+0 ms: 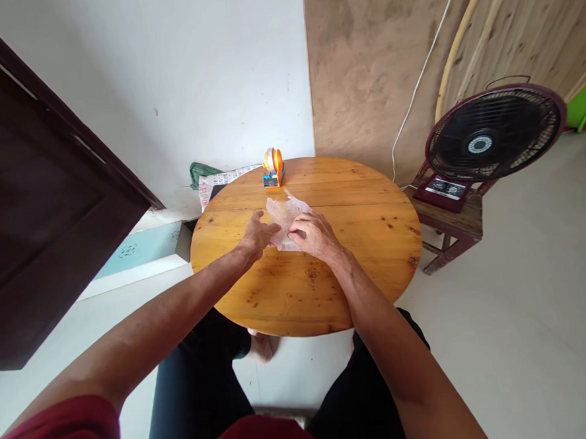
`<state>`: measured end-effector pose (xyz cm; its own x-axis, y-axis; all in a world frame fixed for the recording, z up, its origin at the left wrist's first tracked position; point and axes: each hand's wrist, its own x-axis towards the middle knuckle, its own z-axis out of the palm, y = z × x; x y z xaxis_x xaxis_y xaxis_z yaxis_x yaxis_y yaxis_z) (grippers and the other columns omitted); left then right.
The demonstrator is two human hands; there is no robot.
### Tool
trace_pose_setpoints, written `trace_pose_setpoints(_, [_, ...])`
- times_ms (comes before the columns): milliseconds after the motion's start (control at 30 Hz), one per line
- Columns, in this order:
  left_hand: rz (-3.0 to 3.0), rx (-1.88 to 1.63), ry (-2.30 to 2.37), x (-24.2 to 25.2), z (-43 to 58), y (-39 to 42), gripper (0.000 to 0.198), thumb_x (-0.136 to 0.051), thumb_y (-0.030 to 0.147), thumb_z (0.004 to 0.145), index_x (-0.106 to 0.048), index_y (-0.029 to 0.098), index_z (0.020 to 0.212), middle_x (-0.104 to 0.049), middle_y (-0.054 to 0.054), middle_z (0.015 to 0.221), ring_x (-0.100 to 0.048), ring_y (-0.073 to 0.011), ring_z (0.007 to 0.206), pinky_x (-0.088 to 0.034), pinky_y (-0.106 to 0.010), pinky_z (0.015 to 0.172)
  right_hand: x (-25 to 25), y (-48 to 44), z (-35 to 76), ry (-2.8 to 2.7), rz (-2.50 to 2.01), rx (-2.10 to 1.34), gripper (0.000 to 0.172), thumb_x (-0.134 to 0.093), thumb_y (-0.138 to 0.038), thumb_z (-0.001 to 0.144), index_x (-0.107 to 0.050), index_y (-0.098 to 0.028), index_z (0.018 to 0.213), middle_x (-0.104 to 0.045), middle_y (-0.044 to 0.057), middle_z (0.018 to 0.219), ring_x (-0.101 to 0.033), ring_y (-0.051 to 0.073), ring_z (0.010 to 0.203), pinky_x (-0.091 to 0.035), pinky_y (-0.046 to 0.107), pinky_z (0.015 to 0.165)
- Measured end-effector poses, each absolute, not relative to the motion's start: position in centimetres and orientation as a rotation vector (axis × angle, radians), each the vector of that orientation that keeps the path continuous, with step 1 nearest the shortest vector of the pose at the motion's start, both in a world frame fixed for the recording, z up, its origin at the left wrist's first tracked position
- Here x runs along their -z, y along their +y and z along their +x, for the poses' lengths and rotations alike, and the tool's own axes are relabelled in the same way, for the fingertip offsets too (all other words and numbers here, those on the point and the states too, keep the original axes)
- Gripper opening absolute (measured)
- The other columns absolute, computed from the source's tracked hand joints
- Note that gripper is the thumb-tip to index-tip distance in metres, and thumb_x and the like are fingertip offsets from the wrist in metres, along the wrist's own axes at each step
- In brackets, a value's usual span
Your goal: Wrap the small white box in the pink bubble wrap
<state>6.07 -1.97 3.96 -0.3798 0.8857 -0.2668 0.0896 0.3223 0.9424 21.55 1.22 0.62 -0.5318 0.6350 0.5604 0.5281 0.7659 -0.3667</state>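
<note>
A crumpled, translucent sheet of plastic wrap, perhaps bubble wrap, lies on the round wooden table between my hands. Whether anything is inside it, I cannot tell. My left hand is at its left edge, thumb raised apart from the fingers, whose tips touch the plastic. Over the right side of the wrap, my right hand has its fingers curled in and its thumb and forefinger pinched on the plastic. Beyond the wrap, an orange and blue tape dispenser stands near the table's far edge.
A dark red fan stands on a wooden stool right of the table. White wall and wooden board rise behind. To the left are a dark door and a pale blue box. A printed sack sits behind the table.
</note>
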Motion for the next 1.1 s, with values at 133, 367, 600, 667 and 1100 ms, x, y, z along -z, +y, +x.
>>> trace_pose_setpoints(133, [0.863,-1.121,1.679,-3.7,5.7,-1.9,0.035,-0.066,0.014,0.069,-0.057,0.012,0.103,-0.061,0.000,0.070,-0.055,-0.0093,0.052,-0.040,-0.018,0.047,-0.8,1.0,21.6,-2.274,-0.886,-0.209,0.012,-0.062,-0.017,0.082,-0.072,-0.022,0.074,-0.070,0.003,0.086,-0.058,0.020,0.092,-0.039,0.032,0.086])
trace_pose_setpoints(367, [0.798,-0.896,1.602,-3.9,4.0,-1.9,0.020,-0.068,0.031,0.067,-0.061,0.013,0.074,-0.060,-0.003,0.058,-0.050,-0.0120,0.043,-0.035,-0.022,0.037,-1.3,0.6,21.7,-2.274,-0.875,-0.209,0.013,-0.062,-0.018,0.084,-0.071,-0.022,0.076,-0.069,0.003,0.088,-0.057,0.020,0.092,-0.037,0.032,0.086])
trace_pose_setpoints(600, [0.922,-0.718,1.642,-4.0,3.4,-1.2,0.024,-0.076,0.026,0.060,-0.055,0.015,0.057,-0.052,0.001,0.046,-0.040,-0.0073,0.037,-0.027,-0.020,0.036,-1.1,0.8,21.8,-2.276,-0.878,-0.195,0.013,-0.061,-0.019,0.085,-0.071,-0.022,0.076,-0.069,0.003,0.090,-0.057,0.019,0.092,-0.037,0.032,0.087])
trace_pose_setpoints(667, [0.944,-0.727,1.644,-4.1,3.4,-1.0,0.023,-0.077,0.025,0.061,-0.057,0.015,0.058,-0.054,0.000,0.048,-0.043,-0.0083,0.039,-0.029,-0.020,0.037,-1.0,0.8,21.8,-2.274,-0.876,-0.197,0.013,-0.061,-0.019,0.085,-0.071,-0.022,0.076,-0.069,0.003,0.089,-0.057,0.019,0.092,-0.037,0.032,0.087])
trace_pose_setpoints(1100, [1.094,-0.745,1.807,-4.1,4.8,-0.9,0.025,-0.076,0.017,0.058,-0.053,0.017,0.049,-0.044,0.004,0.037,-0.039,-0.0082,0.036,-0.024,-0.019,0.038,-0.6,1.0,21.8,-2.284,-0.854,-0.196,0.013,-0.061,-0.019,0.084,-0.072,-0.022,0.079,-0.069,0.003,0.090,-0.056,0.019,0.093,-0.037,0.032,0.085])
